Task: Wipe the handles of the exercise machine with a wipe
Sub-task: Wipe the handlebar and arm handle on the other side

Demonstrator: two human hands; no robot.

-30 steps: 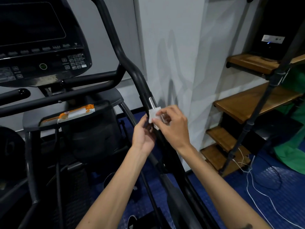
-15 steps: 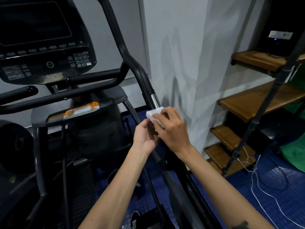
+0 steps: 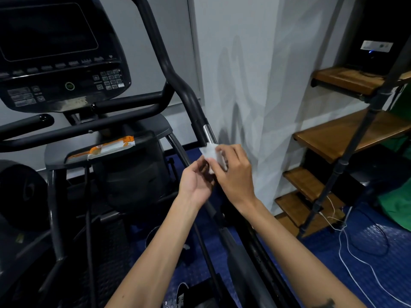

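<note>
A dim room with a pale grey wall [image 3: 255, 63] and a dark blue floor [image 3: 367, 263]. A large black exercise machine [image 3: 124, 174] fills the left and centre. Its console [image 3: 55, 52], with a dark screen and rows of buttons, sits at upper left. Below the console, a grey tray [image 3: 106, 147] holds an orange and white packet [image 3: 111, 148].

On the right, wooden shelves [image 3: 344, 134] on black metal posts step down toward the floor, with a small black device showing a blue light on the top one. White and black cables [image 3: 355, 252] trail across the floor beneath, and green fabric shows at the far right edge.

A long black handle [image 3: 178, 85] of the machine curves down from the top centre toward the lower right, with a short silver band partway along it.

Both bare forearms reach up from the bottom edge and meet at the handle, just below the silver band. The right hand [image 3: 235, 172] pinches a white wipe [image 3: 211, 153] against the handle, fingers curled over it, back of the hand facing the camera. The left hand [image 3: 195, 181] is just beside it, fingers curled toward the handle and the lower edge of the wipe; whether it actually grips either is unclear.
</note>
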